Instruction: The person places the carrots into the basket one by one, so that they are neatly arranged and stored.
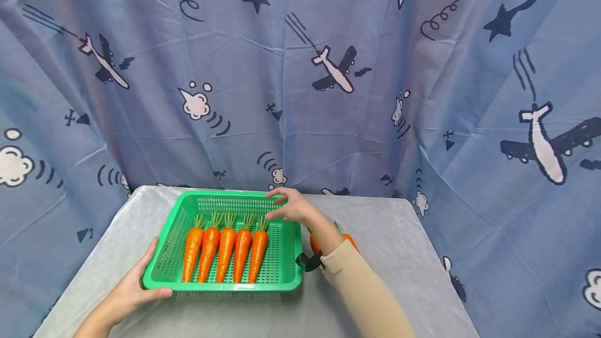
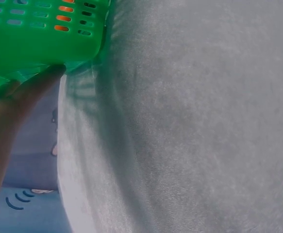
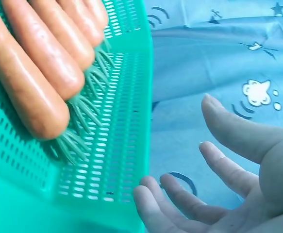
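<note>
A green plastic basket [image 1: 292,244] with slotted walls sits on the table, holding several orange carrots [image 1: 227,246] side by side, green stubs toward the back. My left hand [image 1: 136,283] rests on the basket's front left corner, its thumb at the front rim and its straight fingers along the left side. In the left wrist view those fingers [image 2: 32,92] lie against the green wall. My right hand [image 1: 293,206] is over the basket's back right corner, close to the rightmost carrot's stub. Its fingers [image 3: 194,201] are spread and slightly bent, with nothing between them.
More orange carrots [image 1: 349,243] lie right of the basket, partly hidden behind my right forearm and a black wrist strap [image 1: 310,262]. A pale grey cloth covers the table [image 1: 385,233]. Blue curtains [image 1: 235,93] printed with airplanes hang behind and at both sides.
</note>
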Available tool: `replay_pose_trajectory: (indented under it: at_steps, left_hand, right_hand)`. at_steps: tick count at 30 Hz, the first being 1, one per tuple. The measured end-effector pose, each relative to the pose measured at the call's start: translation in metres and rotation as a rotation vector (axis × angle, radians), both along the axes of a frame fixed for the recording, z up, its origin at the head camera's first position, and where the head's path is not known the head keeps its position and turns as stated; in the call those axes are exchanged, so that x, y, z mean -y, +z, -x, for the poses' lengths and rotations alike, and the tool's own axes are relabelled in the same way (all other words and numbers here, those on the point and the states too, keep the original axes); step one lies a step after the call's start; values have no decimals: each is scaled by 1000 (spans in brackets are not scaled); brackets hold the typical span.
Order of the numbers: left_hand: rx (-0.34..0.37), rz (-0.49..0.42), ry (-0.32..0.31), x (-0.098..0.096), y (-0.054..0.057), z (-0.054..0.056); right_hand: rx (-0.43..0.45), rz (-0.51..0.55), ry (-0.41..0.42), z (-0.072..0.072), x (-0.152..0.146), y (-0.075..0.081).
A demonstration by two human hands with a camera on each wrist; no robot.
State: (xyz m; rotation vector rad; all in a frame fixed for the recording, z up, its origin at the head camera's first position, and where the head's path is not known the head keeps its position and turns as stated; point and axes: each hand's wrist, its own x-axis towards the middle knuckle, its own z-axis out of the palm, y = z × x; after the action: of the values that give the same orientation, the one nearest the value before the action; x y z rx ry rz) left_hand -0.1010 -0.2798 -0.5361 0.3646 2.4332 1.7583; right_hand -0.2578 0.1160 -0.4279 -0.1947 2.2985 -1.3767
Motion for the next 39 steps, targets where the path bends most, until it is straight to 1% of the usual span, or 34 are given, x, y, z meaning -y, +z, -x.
replay_pose_trajectory:
  at_steps: [4,7,11,15,19,22,27,31,39]
  left_hand:
    - [3,0,0,0,1,-1]
    - [-3,2,1,0,1,-1]
    - [-8,-5,-2,0,0,-2]
    - [-7,-8,-2,1,0,-2]
    - [-5,-17,-4,2,-1,-1]
    - [-2,-16,-8,1,-1,1]
    - [0,-5,-8,0,0,2]
    - [17,-17,-11,-1,1,3]
    - [-8,16,-2,2,-1,2]
  right_hand:
    - [-42,41,-16,-4,-12,6]
    - [-100,54,-30,-7,-23,7]
    - [-177,29,-74,-10,-39,3]
    - [-199,7,-109,-12,-56,-3]
    - [-191,-8,-147,-16,-76,-8]
    - [-197,-27,-176,-18,-92,-15]
    - [-200,-64,-204,-21,-122,-33]
    - [-155,-91,-231,-25,-145,-49]
    - [-66,-166,-227,-39,-175,-77]
